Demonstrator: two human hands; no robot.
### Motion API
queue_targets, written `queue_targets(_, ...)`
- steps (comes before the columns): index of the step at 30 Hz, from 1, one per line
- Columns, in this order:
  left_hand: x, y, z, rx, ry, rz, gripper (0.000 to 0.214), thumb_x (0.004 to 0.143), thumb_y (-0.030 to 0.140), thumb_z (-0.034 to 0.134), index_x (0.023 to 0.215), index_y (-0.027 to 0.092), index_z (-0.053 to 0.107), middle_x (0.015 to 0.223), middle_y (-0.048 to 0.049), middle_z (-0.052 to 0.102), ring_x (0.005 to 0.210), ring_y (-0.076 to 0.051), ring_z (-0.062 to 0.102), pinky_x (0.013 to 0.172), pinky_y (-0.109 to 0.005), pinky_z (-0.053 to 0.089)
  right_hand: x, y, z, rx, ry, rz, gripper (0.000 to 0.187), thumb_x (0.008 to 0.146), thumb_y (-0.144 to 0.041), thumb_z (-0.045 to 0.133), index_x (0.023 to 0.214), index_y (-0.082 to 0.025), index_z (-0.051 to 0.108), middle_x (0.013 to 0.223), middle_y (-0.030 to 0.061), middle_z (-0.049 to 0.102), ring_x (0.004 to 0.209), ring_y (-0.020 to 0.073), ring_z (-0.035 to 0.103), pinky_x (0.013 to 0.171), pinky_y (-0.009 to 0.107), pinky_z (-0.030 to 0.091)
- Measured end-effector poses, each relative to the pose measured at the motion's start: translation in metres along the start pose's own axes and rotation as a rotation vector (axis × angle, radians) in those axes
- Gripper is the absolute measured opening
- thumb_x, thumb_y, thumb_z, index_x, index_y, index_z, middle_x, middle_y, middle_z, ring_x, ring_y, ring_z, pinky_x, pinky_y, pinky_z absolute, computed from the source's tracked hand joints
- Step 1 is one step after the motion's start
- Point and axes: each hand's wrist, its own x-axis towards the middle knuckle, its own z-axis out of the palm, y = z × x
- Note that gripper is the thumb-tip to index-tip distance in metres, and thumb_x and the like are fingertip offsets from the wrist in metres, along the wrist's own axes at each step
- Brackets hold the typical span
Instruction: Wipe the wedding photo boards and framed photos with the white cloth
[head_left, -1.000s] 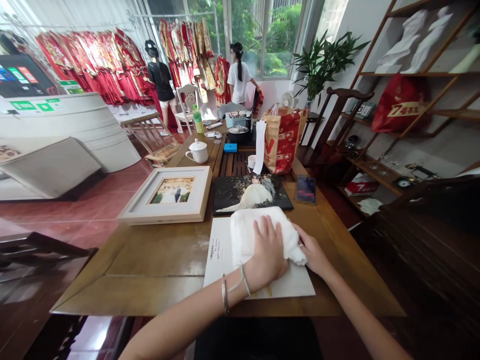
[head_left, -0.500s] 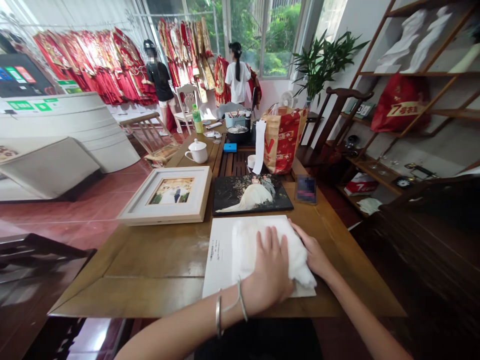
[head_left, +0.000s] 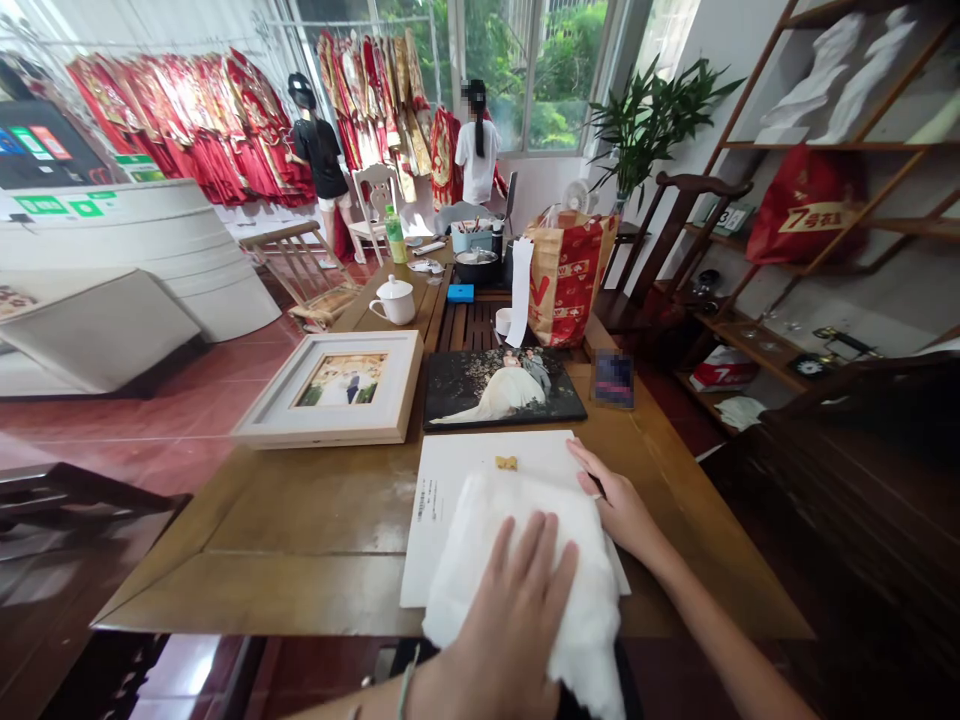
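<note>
My left fingers (head_left: 528, 545), slightly apart, flat on the white cloth (head_left: 581, 600), which has slid back past the white board's (head_left: 454, 472) 6-o'clock edge; contact now mostly nearside. My right fingers (head_left: 592, 462) at its 2-o'clock edge; clamped or not, can't tell. Gold-coloured fitting (head_left: 506, 463) toward 12 newly uncovered. Photo panel (head_left: 506, 390) beyond.

One head-worn camera looks forward and down from the near edge of the wooden worktop (head_left: 300, 510), with the left hand (head_left: 517, 605) and right hand (head_left: 622, 505) closest. The wide view stretches to a far window (head_left: 568, 80), taking in a shelf unit (head_left: 757, 146) on the right.
</note>
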Motion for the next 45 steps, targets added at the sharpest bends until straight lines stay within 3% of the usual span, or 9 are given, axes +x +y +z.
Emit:
queue_targets(5, -0.016, -0.008, 0.011, -0.099, 0.05, 0.03, 0.089, 0.079, 0.053, 0.054, 0.149, 0.015, 0.015, 0.157, -0.0135, 0.009, 0.144, -0.028, 0.003, 0.115, -0.047, 0.012, 0.0, -0.002, 0.001, -0.031, 0.015, -0.078, 0.044, 0.095, -0.028, 0.038, 0.138, -0.029, 0.046, 0.146, 0.0024, 0.045, 0.138, 0.0223, 0.035, 0.114, 0.047, 0.031)
queue_targets(13, 0.031, -0.055, -0.019, -0.225, 0.052, -0.328, 0.079, 0.073, 0.023, 0.048, 0.148, 0.015, 0.025, 0.156, -0.0092, 0.015, 0.144, -0.025, 0.008, 0.116, -0.045, 0.012, 0.003, 0.005, 0.002, -0.068, 0.068, -0.186, 0.038, 0.094, -0.025, 0.04, 0.126, -0.025, 0.06, 0.133, 0.0076, 0.059, 0.128, 0.0254, 0.05, 0.108, 0.05, 0.04)
queue_targets(17, 0.018, -0.068, -0.027, -0.279, -0.011, -0.339, 0.08, 0.07, 0.016, 0.043, 0.148, 0.015, 0.023, 0.157, -0.0072, 0.012, 0.144, -0.025, 0.004, 0.116, -0.046, 0.01, 0.003, 0.003, 0.003, -0.081, 0.059, -0.204, 0.038, 0.094, -0.024, 0.04, 0.126, -0.022, 0.06, 0.133, 0.01, 0.059, 0.129, 0.0261, 0.049, 0.106, 0.051, 0.042)
queue_targets(23, -0.034, -0.042, -0.001, -0.342, -0.183, -0.187, 0.108, 0.049, 0.015, 0.048, 0.151, 0.023, 0.01, 0.157, -0.0022, -0.01, 0.142, -0.03, -0.008, 0.114, -0.055, 0.003, 0.002, 0.001, 0.003, -0.087, 0.071, -0.194, 0.037, 0.094, -0.022, 0.041, 0.126, -0.023, 0.059, 0.135, 0.01, 0.057, 0.129, 0.0253, 0.049, 0.107, 0.051, 0.041)
queue_targets(27, -0.045, -0.026, 0.01, -0.336, -0.276, -0.176, 0.114, 0.048, 0.019, 0.054, 0.151, 0.025, 0.004, 0.155, -0.0044, -0.016, 0.141, -0.036, -0.01, 0.112, -0.059, 0.004, 0.001, 0.001, 0.003, -0.095, 0.068, -0.189, 0.038, 0.094, -0.021, 0.04, 0.126, -0.023, 0.059, 0.134, 0.0098, 0.057, 0.129, 0.0248, 0.049, 0.107, 0.051, 0.041)
queue_targets(32, -0.017, -0.036, -0.016, -0.299, -0.136, -0.36, 0.096, 0.061, 0.016, 0.047, 0.15, 0.024, 0.013, 0.157, -0.0027, -0.003, 0.143, -0.026, -0.006, 0.115, -0.049, 0.007, 0.001, 0.0, 0.002, -0.097, 0.073, -0.192, 0.037, 0.093, -0.022, 0.041, 0.124, -0.02, 0.061, 0.133, 0.0114, 0.058, 0.129, 0.0264, 0.049, 0.107, 0.051, 0.042)
queue_targets(38, 0.052, -0.047, -0.024, -0.127, 0.007, -0.562, 0.08, 0.077, 0.026, 0.053, 0.149, 0.012, 0.021, 0.155, -0.0187, 0.015, 0.142, -0.036, 0.006, 0.113, -0.055, 0.011, 0.002, 0.003, 0.004, -0.102, 0.064, -0.214, 0.038, 0.093, -0.021, 0.04, 0.125, -0.018, 0.06, 0.133, 0.0128, 0.058, 0.129, 0.0261, 0.049, 0.107, 0.05, 0.042)
queue_targets(41, 0.066, -0.029, -0.021, -0.022, -0.023, -0.539, 0.087, 0.077, 0.038, 0.061, 0.148, 0.006, 0.021, 0.153, -0.0244, 0.012, 0.141, -0.041, 0.002, 0.112, -0.061, 0.007, 0.002, 0.004, 0.003, -0.089, 0.058, -0.204, 0.038, 0.094, -0.022, 0.039, 0.125, -0.019, 0.06, 0.134, 0.0118, 0.057, 0.13, 0.0255, 0.047, 0.108, 0.05, 0.041)
queue_targets(45, 0.045, 0.002, -0.017, -0.055, -0.099, -0.332, 0.092, 0.076, 0.046, 0.062, 0.147, 0.005, 0.02, 0.153, -0.0248, 0.008, 0.14, -0.041, -0.002, 0.11, -0.065, 0.005, 0.001, 0.002, 0.001, -0.049, 0.03, -0.189, 0.039, 0.094, -0.023, 0.039, 0.128, -0.023, 0.057, 0.137, 0.0097, 0.055, 0.132, 0.0247, 0.045, 0.109, 0.05, 0.04)
